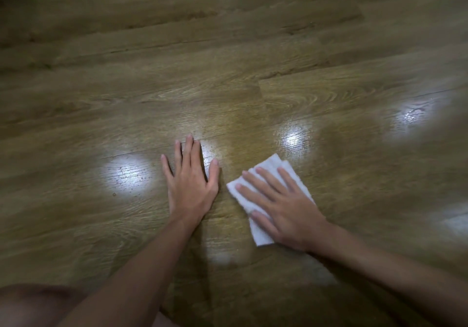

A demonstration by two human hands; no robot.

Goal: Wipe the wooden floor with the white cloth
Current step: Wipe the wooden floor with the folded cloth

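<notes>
The right hand (286, 210) lies flat on the folded white cloth (255, 192), its grip spread, straight fingers pressing the cloth onto the wooden floor (228, 73). Just beside it, apart from the cloth, the left hand (191, 177) rests palm down on the bare boards, fingers straight and slightly fanned, holding nothing. Bright glare patches (126, 174) shine on the planks around both hands.
</notes>
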